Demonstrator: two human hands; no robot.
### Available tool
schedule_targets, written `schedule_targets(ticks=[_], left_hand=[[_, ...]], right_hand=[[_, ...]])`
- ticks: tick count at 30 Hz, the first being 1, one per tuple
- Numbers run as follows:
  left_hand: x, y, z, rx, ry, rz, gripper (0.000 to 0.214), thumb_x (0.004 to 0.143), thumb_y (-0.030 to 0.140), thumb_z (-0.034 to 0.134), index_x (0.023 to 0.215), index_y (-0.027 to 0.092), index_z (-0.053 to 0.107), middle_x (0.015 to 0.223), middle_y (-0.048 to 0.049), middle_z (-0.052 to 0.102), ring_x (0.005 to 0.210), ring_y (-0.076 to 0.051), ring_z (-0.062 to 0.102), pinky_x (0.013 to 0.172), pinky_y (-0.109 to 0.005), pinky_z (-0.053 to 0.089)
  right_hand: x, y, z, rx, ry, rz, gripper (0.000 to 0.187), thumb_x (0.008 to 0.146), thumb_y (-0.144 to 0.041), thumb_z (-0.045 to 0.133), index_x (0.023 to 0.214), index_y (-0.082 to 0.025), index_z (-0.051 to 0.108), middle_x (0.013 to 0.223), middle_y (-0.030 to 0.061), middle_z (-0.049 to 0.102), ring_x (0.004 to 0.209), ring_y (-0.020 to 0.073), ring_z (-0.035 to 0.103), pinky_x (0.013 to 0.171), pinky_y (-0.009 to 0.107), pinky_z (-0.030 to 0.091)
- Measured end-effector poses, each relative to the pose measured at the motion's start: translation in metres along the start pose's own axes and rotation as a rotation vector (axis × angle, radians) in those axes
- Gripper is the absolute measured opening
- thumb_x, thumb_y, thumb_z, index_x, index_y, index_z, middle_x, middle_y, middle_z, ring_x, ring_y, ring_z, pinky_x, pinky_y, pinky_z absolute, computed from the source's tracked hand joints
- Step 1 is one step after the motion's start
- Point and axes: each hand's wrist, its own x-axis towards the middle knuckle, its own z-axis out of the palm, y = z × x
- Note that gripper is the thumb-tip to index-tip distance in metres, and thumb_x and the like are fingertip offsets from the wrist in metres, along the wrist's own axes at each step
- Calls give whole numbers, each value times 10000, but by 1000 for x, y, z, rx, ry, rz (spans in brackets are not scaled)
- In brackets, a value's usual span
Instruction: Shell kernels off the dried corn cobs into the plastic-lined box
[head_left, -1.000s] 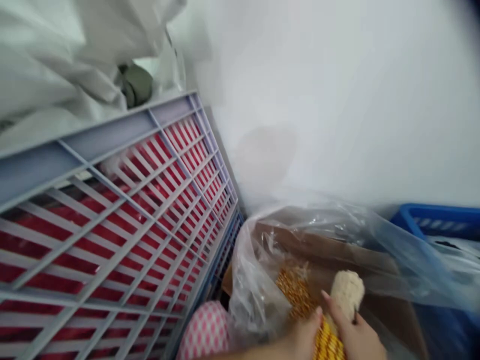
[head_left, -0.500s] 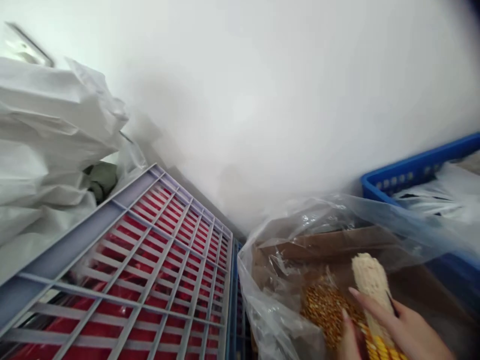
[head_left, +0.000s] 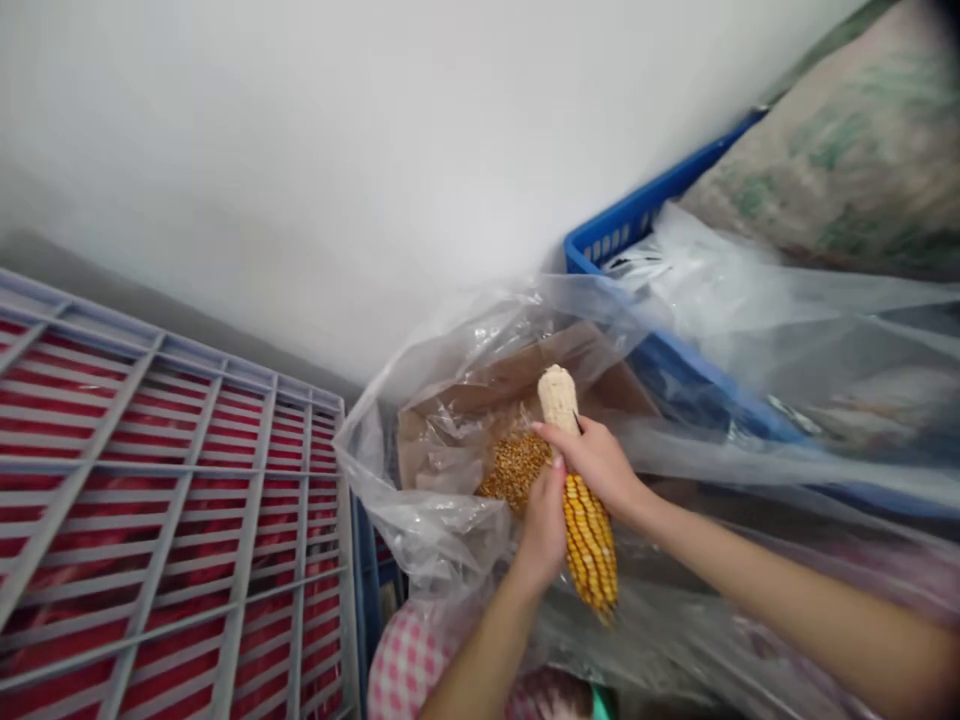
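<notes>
An ear of corn (head_left: 590,548) is held at a slant over the clear plastic bag (head_left: 431,535). Its upper end is bare pale cob, while yellow kernels still cover the lower part down to the tip. My left hand (head_left: 545,518) is closed along its left side, thumb pointing up the ear. From the right, my right hand (head_left: 600,465) wraps around the ear where bare cob meets kernels. A small dark sliver shows at the right hand's thumb side; what it is I cannot tell. Loose corn kernels (head_left: 516,466) lie in the bag, just beyond my hands.
The bag lines a brown cardboard box (head_left: 442,415). A grey plastic crate (head_left: 247,470) with red contents stands at left. To the right is a blue basket (head_left: 637,215) holding white plastic, with a patterned cloth bundle (head_left: 832,150) above it. A white wall rises behind.
The view has swung right and down, bringing both forearms and the whole ear of corn into sight. Both hands remain on the ear.
</notes>
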Motion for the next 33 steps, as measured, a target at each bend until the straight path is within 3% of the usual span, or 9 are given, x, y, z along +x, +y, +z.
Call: schedule_targets(ticks=[5,9,14,18,25,33], left_hand=[[5,-8,1,-96,117,-91,385,783,476,502,946,154,639,974,-60,662,997,-195,568,901,-282,394],[6,-2,6,-168,193,-157,336,813,437,483,907,157,644,956,-56,672,1019,-194,573,889,-272,415],[4,15,8,-310,15,-302,521,841,557,343,1021,161,631,978,-87,669,997,-202,592,869,-291,445],[5,17,2,-222,-79,-238,363,743,433,603,983,163,642,932,-59,679,958,-199,606,869,-280,443],[7,1,5,-164,11,-168,253,781,406,555,820,169,634,763,-23,674,911,-202,620,812,-289,473],[9,-1,15,-298,2,-207,239,853,361,465,878,174,611,907,-15,663,1043,-208,572,891,-318,465]], right_hand=[[0,0,2,25,6,12,400,658,-509,564,827,-155,638,774,70,647,703,196,576,606,271,393],[1,1,1,46,9,-23,383,650,-501,580,833,-169,639,794,65,655,717,199,585,627,282,405],[6,4,1,218,10,-8,420,650,-503,588,890,-160,627,864,75,659,768,202,600,655,286,434],[9,7,2,285,45,-22,479,645,-527,584,930,-145,621,897,88,654,789,200,596,692,297,446],[8,16,2,285,64,24,480,642,-501,591,952,-135,614,895,85,638,845,210,587,780,338,447],[11,26,3,269,33,4,426,703,-448,555,984,-128,579,880,46,594,989,214,542,885,365,411]])
